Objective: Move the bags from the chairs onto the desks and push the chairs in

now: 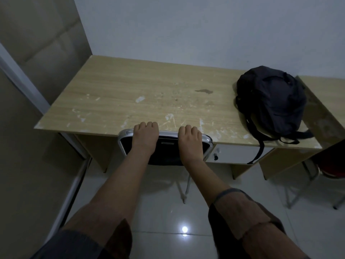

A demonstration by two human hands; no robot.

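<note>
The chair stands pushed in at the desk, its chrome top rail right at the desk's front edge and its seat hidden below the top. Both hands hold this top rail from behind. The left hand grips the rail left of its middle, and its fingers curl over the rail so the knuckles lie over the desk edge. The right hand grips the rail right of its middle in the same way, with fingers bent over the far side; the fingertips of both hands are hidden behind the rail. The black backrest shows between and below the two wrists, and the chair's thin metal legs go down to the tiled floor under the forearms. The bag, a dark backpack, lies on the desk well to the right of the right fingers, near the desk's right end, and no hand touches it. One of its straps hangs over the front edge in front of a white drawer with a small lock. Just right of the bag begins a second desk, and below it, at the picture's right border, a part of a red chair is visible. A pale wall is behind the desks.
</note>
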